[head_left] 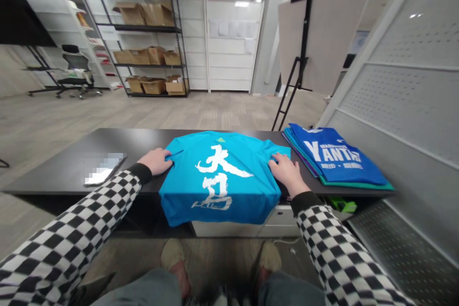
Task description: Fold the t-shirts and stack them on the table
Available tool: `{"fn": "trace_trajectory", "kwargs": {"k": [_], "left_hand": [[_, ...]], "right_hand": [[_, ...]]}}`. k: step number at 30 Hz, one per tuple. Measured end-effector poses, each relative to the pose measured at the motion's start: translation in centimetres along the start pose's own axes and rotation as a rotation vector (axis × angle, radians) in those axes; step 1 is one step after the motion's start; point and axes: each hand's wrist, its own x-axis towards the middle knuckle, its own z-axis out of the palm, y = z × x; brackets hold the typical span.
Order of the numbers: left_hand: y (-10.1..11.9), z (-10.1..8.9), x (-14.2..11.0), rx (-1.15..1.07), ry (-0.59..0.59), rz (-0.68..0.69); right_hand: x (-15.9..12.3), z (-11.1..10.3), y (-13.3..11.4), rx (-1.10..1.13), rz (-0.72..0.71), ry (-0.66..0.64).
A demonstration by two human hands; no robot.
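Cyan folded T-shirt with white brush lettering (218,186) on black table (64,177), near end overhanging edge; left hand (156,161), right hand (285,172) flat at its sides, grips apart, unclamped; dragging could slide overhang off; blue folded shirt stack (337,155) right

I have one cyan T-shirt (218,186) folded flat, printed side up, on the black table (53,172), its near end overhanging the table edge. White brush-style characters run down the cloth, with a small yellow-green mark at the far edge. My left hand (156,161) touches its left edge; my right hand (285,174) lies flat on its right side.
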Motion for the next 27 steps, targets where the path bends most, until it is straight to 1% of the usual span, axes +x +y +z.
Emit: {"fn": "trace_trajectory", "kwargs": {"k": [2, 5, 9, 12, 15, 16, 17, 18, 20, 21, 22, 23, 25, 27], "left_hand": [[-1.6, 0.7, -2.2, -0.051, 0.020, 0.052], [-2.7, 1.4, -3.8, -0.128, 0.050, 0.033], [-2.8, 2.0, -3.4, -0.125, 0.072, -0.126], [-2.4, 2.6, -2.9, -0.118, 0.108, -0.263], [-1.9, 3.1, -2.9, -0.112, 0.193, -0.370], [-1.7, 3.2, -3.0, -0.108, 0.238, -0.365], [-1.6, 3.3, -3.1, -0.104, 0.276, -0.314], [-1.5, 3.3, -3.1, -0.104, 0.294, -0.220], [-1.3, 3.2, -2.9, -0.122, 0.253, -0.005], [-1.4, 3.2, -2.7, -0.140, 0.216, 0.051], [-1.4, 3.2, -2.4, -0.155, 0.184, 0.052], [-1.5, 3.2, -2.0, -0.163, 0.161, 0.009], [-1.7, 3.5, -1.3, -0.152, 0.139, -0.128], [-1.9, 3.8, -0.7, -0.129, 0.125, -0.222]], "right_hand": [[0.0, -0.1, 0.1, 0.034, 0.006, 0.042], [-0.1, -0.1, -0.2, 0.005, -0.011, 0.058], [-0.1, 0.1, -0.8, -0.084, -0.019, -0.008], [0.0, 0.1, -1.0, -0.100, -0.004, -0.024], [0.2, 0.2, -1.0, -0.099, 0.007, -0.018], [0.2, 0.2, -0.9, -0.097, 0.010, -0.014], [0.2, 0.2, -0.9, -0.097, 0.013, -0.008], [0.3, 0.2, -0.9, -0.098, 0.016, -0.002], [0.3, 0.2, -0.8, -0.106, 0.022, 0.014], [0.3, 0.2, -0.8, -0.111, 0.026, 0.020], [0.4, 0.2, -0.8, -0.115, 0.030, 0.026], [0.4, 0.2, -0.8, -0.119, 0.036, 0.028], [0.3, 0.2, -0.9, -0.123, 0.044, 0.025], [0.3, 0.2, -0.9, -0.130, 0.046, 0.019]]}}
